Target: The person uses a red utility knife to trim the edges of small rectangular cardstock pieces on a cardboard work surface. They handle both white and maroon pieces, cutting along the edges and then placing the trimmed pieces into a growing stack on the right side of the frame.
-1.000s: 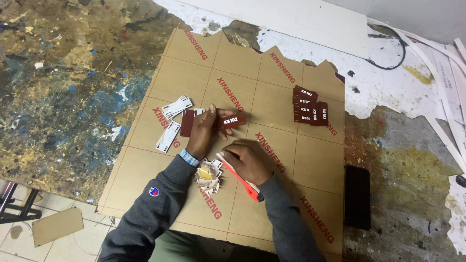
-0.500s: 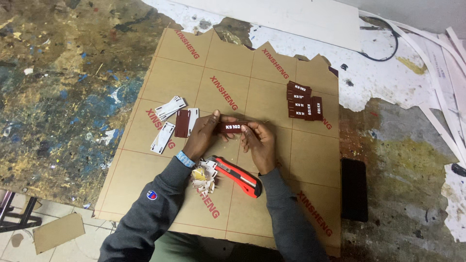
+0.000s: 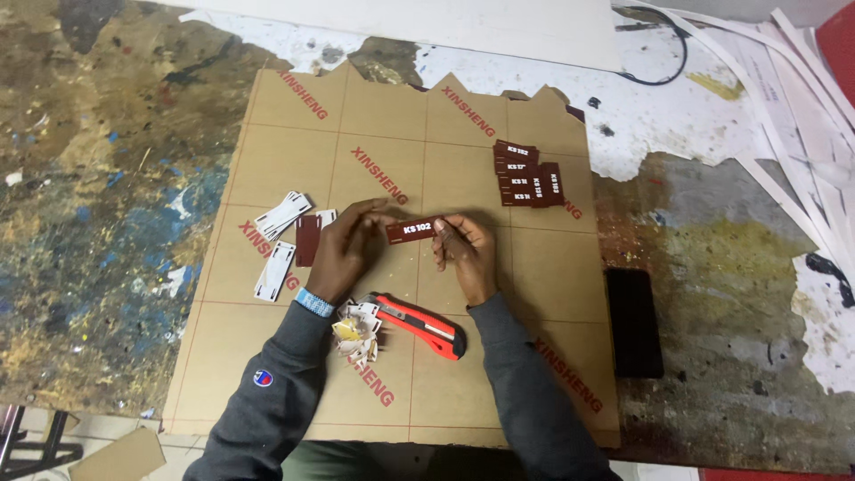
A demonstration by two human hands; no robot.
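Holding a small dark red plate (image 3: 411,229) between both hands, the person is gripping it over the middle of the brown paper-covered sheet (image 3: 267,374) lying on the paint-stained table (image 3: 98,160). The left hand (image 3: 346,249) is pinching its left end, and the right hand (image 3: 465,249) is pinching its right end; neither hand is loose or empty.

The plate's long axis is running left to right, tilting slightly upward toward the right, and its lettered face is pointing up at the camera.

Judging from this, the step is going best with fingertips kept on the short ends only, so the face is staying unsmudged and the grip is staying even on both sides.

An orange utility knife (image 3: 419,325) is lying just below the hands, beside a heap of peeled paper scraps (image 3: 356,330). A stack of similar red plates (image 3: 530,174) is sitting well apart, up and to the right, while white strips (image 3: 280,240) are lying to the left.
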